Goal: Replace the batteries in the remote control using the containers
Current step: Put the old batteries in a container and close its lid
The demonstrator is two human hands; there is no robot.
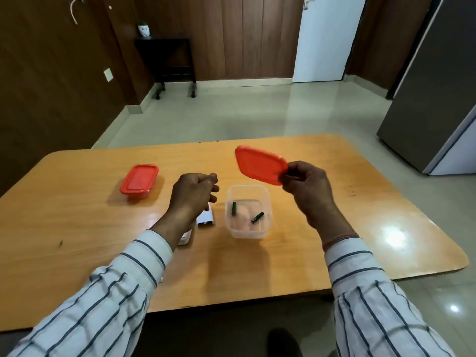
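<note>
My right hand [307, 188] holds an orange lid [260, 164] tilted in the air above the open clear container [247, 231]. Two green batteries [234, 208] [257, 217] lie inside that container. My left hand [194, 193] hovers to the container's left with its fingers curled and nothing visible in them. Under that hand and wrist lie the white remote's battery cover [206, 219] and the remote [186, 238], mostly hidden by my arm. A second container [139, 182], closed with an orange lid, stands at the far left of the table.
The wooden table [334, 228] has rounded corners, and its near edge runs under my sleeves. Beyond it are a tiled floor, a dark side table on wheels [167, 65] and a grey refrigerator [435, 86] at the right.
</note>
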